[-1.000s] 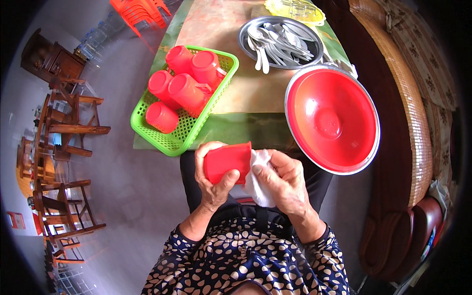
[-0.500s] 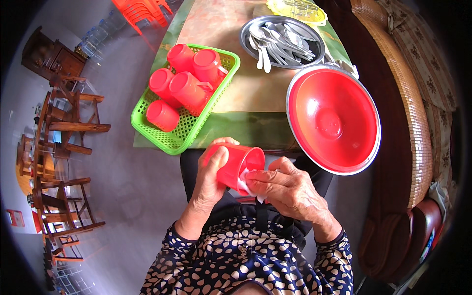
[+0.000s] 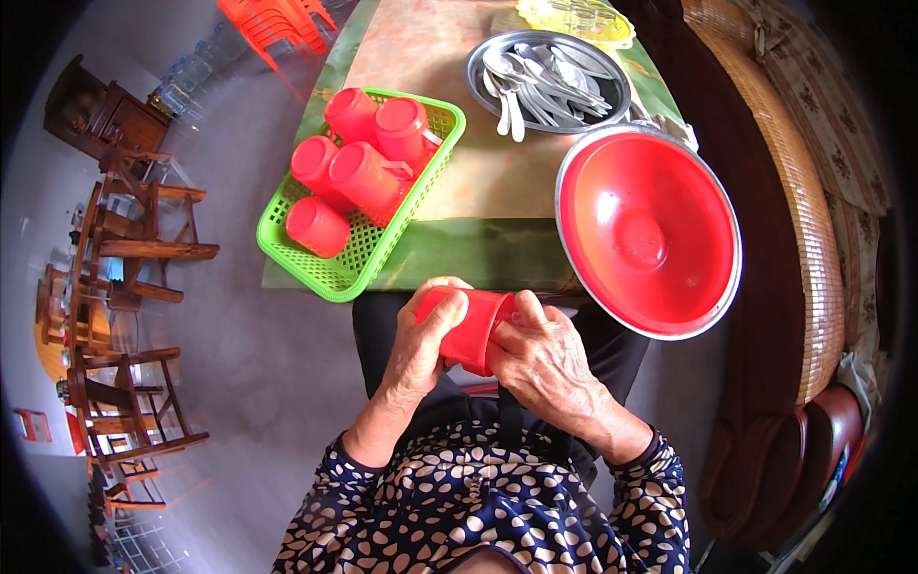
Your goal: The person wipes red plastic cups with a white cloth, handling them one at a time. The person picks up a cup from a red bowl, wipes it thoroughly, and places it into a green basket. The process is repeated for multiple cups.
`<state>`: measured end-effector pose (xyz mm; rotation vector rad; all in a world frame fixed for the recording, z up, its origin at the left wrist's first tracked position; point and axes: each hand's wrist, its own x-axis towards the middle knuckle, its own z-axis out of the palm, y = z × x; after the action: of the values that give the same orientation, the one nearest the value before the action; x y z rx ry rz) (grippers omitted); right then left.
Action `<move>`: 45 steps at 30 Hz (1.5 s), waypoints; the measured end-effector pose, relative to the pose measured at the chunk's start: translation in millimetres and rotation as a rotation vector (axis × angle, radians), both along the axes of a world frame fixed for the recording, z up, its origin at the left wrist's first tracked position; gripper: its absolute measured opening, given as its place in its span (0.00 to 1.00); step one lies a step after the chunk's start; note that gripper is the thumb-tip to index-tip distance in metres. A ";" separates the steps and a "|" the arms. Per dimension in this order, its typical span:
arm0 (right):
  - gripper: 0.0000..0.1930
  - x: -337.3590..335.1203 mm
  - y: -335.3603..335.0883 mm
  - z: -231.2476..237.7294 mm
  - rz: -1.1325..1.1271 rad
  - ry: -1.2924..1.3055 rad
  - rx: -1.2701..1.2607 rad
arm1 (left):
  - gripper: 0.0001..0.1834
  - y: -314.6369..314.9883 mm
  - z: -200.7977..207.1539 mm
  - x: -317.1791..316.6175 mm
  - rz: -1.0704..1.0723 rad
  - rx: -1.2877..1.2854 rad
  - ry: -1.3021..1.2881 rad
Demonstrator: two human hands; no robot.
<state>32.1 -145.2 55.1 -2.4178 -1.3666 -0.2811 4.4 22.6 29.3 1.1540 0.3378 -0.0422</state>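
My left hand (image 3: pixel 418 346) grips a red plastic cup (image 3: pixel 466 330) around its outside, above my lap. The cup lies tilted sideways, its mouth toward the right. Fingers of my right hand (image 3: pixel 555 368) reach inside that mouth, with the thumb side against the rim. The white cloth seen in these fingers earlier is now hidden in the cup. Just beyond, on the table, a green slotted basket (image 3: pixel 330 277) holds several red mugs (image 3: pixel 363 177), bottoms up. To the right sits a wide red basin (image 3: pixel 612 277) with a pale metal rim around it.
A metal bowl (image 3: pixel 475 81) full of spoons (image 3: pixel 545 77) stands on the marble-patterned table (image 3: pixel 478 182), near a yellow tray (image 3: pixel 626 38) of glasses. Wooden chairs (image 3: pixel 153 251) line the left, orange stacked chairs (image 3: pixel 273 24) the far left. A wooden bench (image 3: pixel 803 287) with woven matting runs along the right.
My right hand has pushed deeper into the cup, taking the white cloth out of sight. The cup and left hand have shifted slightly right and turned.
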 end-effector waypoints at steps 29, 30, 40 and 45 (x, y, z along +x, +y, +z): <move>0.27 1.9 -2.1 -14.7 -0.256 0.423 0.763 | 0.21 -16.2 -1.6 -2.6 0.081 -0.192 -0.015; 0.27 1.6 -2.1 -16.2 -0.262 0.388 0.742 | 0.21 -15.9 -1.0 -2.6 0.086 -0.181 -0.013; 0.21 -3.9 -17.8 -27.2 -0.325 0.696 0.788 | 0.25 -11.8 -10.0 -5.1 -0.026 -0.023 -0.064; 0.25 3.2 -19.3 -6.5 -0.209 0.290 0.633 | 0.20 -10.3 -6.0 -6.6 -0.045 -0.075 -0.073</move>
<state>35.3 -164.4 48.6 -1.9637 -0.7500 -0.3378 -2.1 12.2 23.4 1.0857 0.2440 -0.0516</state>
